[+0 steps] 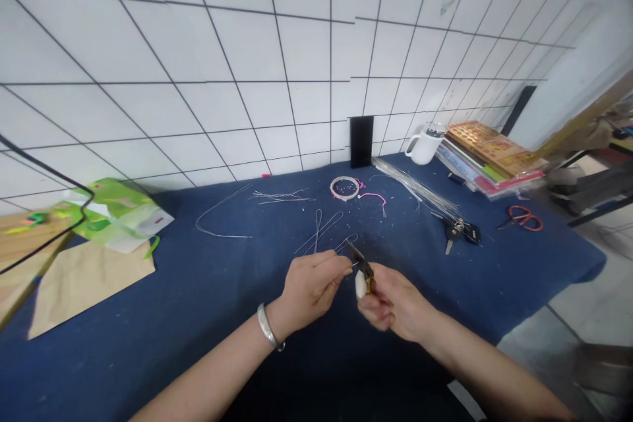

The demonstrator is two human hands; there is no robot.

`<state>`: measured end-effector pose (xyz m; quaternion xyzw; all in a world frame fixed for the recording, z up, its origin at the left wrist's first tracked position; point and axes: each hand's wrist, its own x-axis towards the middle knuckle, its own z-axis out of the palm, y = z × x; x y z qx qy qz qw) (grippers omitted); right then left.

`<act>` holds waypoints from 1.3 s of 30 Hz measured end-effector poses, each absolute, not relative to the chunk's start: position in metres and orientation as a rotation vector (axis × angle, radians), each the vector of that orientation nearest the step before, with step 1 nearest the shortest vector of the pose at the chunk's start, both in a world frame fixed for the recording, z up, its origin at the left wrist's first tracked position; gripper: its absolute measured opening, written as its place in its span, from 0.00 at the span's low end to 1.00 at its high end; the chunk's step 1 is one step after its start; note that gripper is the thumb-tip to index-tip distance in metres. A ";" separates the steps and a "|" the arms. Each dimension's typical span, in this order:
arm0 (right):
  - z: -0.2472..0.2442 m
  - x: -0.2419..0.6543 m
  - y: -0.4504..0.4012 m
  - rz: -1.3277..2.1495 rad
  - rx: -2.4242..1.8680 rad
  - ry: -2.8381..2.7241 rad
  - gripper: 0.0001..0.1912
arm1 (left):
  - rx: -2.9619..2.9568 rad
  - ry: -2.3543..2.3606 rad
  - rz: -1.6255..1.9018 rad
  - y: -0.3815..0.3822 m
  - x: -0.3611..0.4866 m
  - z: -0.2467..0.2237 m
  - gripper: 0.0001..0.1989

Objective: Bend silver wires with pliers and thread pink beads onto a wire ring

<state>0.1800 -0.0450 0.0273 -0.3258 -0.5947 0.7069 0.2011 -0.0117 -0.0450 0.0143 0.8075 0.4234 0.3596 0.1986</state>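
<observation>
Near the middle of the blue cloth, my left hand [316,283] is closed in a pinch on a thin wire, whose short end shows at the fingertips. My right hand [395,300] is wrapped round a pair of pliers [363,265] with dark jaws, pointing up and to the left. The jaws are close to the wire end; whether they grip it I cannot tell. Just beyond my hands lie looped wires [318,231]. A bent wire [198,221] and several straight wires [281,198] lie farther left. Behind them stands a round ring-shaped dish [345,179] holding small beads.
A wire bundle [415,184], keys [453,232] and red-handled scissors [525,218] lie on the right. A white mug [424,145], stacked books [494,155] and a black block [361,142] stand along the tiled wall. Green packaging [116,211] is at left.
</observation>
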 end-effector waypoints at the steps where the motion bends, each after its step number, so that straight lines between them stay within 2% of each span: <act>1: 0.027 0.179 -0.045 2.045 -0.911 -1.612 0.22 | 2.296 1.208 1.002 -0.044 -0.013 0.014 0.08; 3: 0.024 0.179 -0.041 1.861 -0.996 -1.765 0.22 | 2.254 1.248 0.996 -0.046 -0.013 0.015 0.09; 7: 0.021 0.183 -0.021 0.620 -1.281 -2.279 0.17 | 1.639 1.243 1.004 -0.057 0.001 0.026 0.11; 8: 0.022 0.184 -0.017 0.406 -1.311 -2.331 0.17 | 1.439 1.201 0.988 -0.061 0.005 0.029 0.11; 10: 0.026 0.184 -0.015 0.277 -1.323 -2.359 0.17 | 1.163 1.111 0.953 -0.068 0.009 0.034 0.12; 12: 0.033 0.184 -0.022 0.578 -1.261 -2.318 0.17 | 1.162 1.088 0.972 -0.070 0.008 0.036 0.11; 16: 0.048 0.179 -0.050 1.840 -0.930 -1.802 0.18 | 1.896 1.147 1.078 -0.064 -0.009 0.031 0.08; 18: 0.048 0.179 -0.058 2.112 -0.851 -1.585 0.21 | 2.222 1.165 1.073 -0.060 -0.016 0.029 0.07; 19: 0.046 0.179 -0.058 2.090 -0.868 -1.603 0.22 | 2.282 1.181 1.067 -0.059 -0.017 0.028 0.08; 21: 0.039 0.180 -0.051 1.694 -1.001 -1.865 0.20 | 2.171 1.222 1.056 -0.060 -0.014 0.031 0.09; 24: 0.029 0.183 -0.030 0.582 -1.212 -2.259 0.19 | 1.612 1.185 1.015 -0.070 -0.002 0.040 0.11; 26: 0.029 0.181 -0.020 0.232 -1.231 -2.347 0.19 | 1.291 1.114 0.955 -0.076 0.004 0.046 0.12; 27: 0.031 0.179 -0.019 0.283 -1.221 -2.352 0.19 | 1.217 1.097 0.948 -0.078 0.005 0.048 0.12; 28: 0.035 0.177 -0.019 0.481 -1.202 -2.320 0.19 | 1.218 1.105 0.967 -0.079 0.004 0.049 0.12; 32: 0.052 0.164 -0.040 1.900 -0.888 -1.658 0.19 | 1.891 1.250 1.150 -0.071 -0.012 0.042 0.08; 34: 0.054 0.158 -0.053 2.316 -0.740 -1.225 0.21 | 2.341 1.277 1.163 -0.063 -0.023 0.034 0.06; 37: 0.048 0.154 -0.063 2.500 -0.721 -1.020 0.25 | 2.743 1.302 1.128 -0.051 -0.037 0.022 0.06; 39: 0.042 0.154 -0.057 2.246 -0.861 -1.306 0.23 | 2.795 1.319 1.097 -0.049 -0.040 0.021 0.07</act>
